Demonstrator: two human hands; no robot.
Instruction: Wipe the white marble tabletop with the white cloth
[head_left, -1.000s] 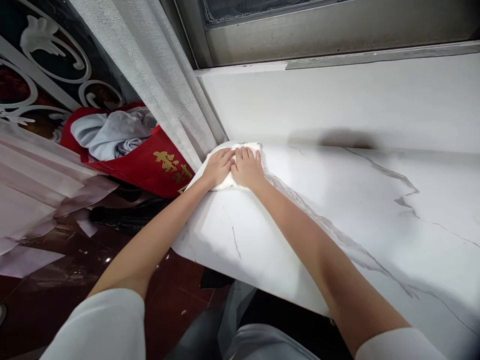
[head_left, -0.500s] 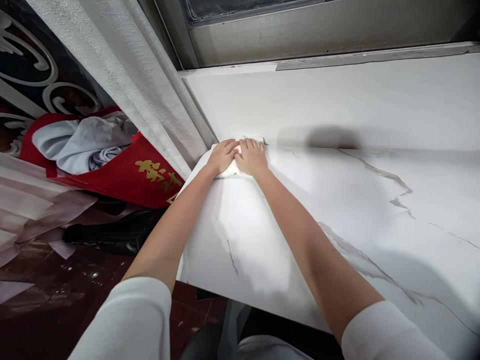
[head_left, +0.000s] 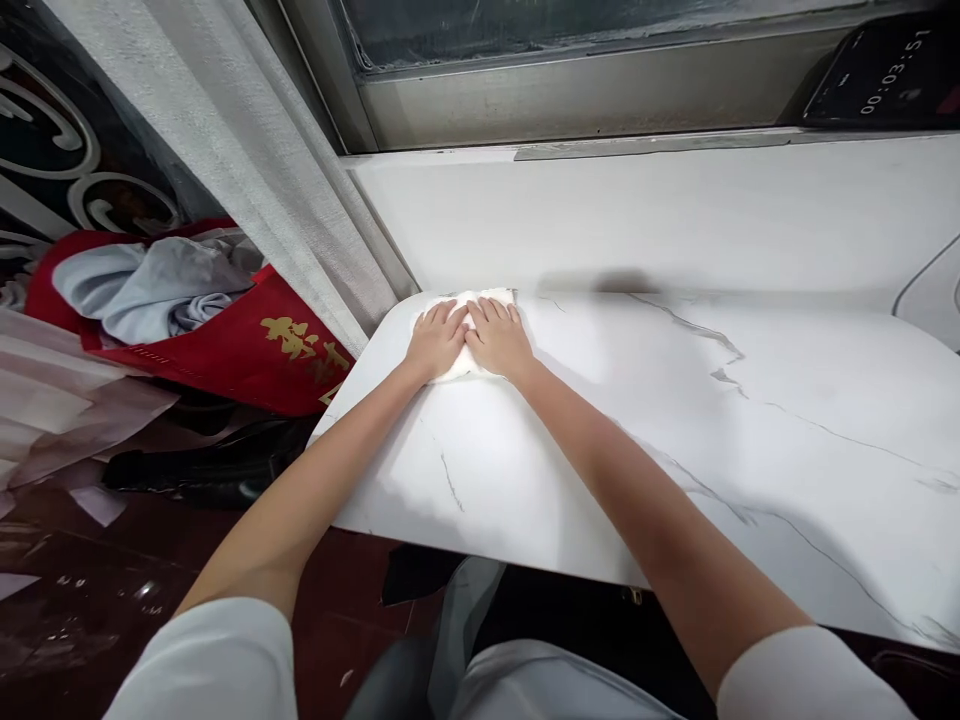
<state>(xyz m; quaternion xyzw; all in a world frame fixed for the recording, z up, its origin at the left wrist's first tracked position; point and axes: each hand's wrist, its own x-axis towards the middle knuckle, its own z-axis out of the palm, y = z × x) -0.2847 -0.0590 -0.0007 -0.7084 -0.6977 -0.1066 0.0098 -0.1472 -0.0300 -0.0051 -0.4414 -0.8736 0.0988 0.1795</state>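
From my remote seat, through the head camera, I see my left hand [head_left: 437,340] and right hand [head_left: 499,338] laid palm down, side by side, on a white cloth [head_left: 465,364]. The grip of each is flat, fingers outstretched and slightly fanned, resting over the cloth and not curled around it. The cloth lies bunched on the far left end of a white desk [head_left: 585,450] with grey marble-like veins, beside its rounded corner and close to the white wall [head_left: 615,220] behind; I cannot tell whether cloth and wall touch. Both bare forearms reach forward from white short sleeves [head_left: 217,660]. To the left, a pale textured curtain [head_left: 255,150] hangs down to the desk's corner. Beyond it sits a red bag [head_left: 217,365] with gold characters, holding crumpled grey-blue fabric [head_left: 157,285]. Below the bag, a long black object with a leathery shine [head_left: 202,465] lies over a dark red tiled floor [head_left: 82,650], and sheer pale pink fabric [head_left: 67,400] drapes at the left edge. Above the wall runs a metal window frame [head_left: 570,105]; at its right, by the ledge, a dark phone [head_left: 885,75] shows 00:03:51
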